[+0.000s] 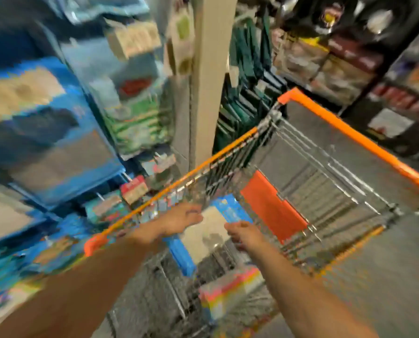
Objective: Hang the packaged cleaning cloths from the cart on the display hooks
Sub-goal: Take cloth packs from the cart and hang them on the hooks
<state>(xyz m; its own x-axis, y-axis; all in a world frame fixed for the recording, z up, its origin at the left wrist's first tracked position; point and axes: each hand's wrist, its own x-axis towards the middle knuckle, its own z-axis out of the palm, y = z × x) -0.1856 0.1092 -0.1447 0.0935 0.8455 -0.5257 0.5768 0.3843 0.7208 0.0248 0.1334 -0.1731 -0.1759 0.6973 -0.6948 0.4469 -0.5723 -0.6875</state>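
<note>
From the head view we see our left hand (182, 219) and right hand (243, 234) gripping opposite edges of a flat blue-bordered cloth package (209, 231) inside the wire cart (325, 172); a glossy multicoloured pack (228, 292) lies below them.

We see two bare forearms coming in from the bottom edge, each ending in a hand: the left hand (181, 219) and the right hand (246, 235). No sleeve shows on either arm; both are uncovered as far up as the frame shows. We can make out no watch, ring, glove or band on them, though motion blur smears wrists and fingers too much for us to be sure.
</note>
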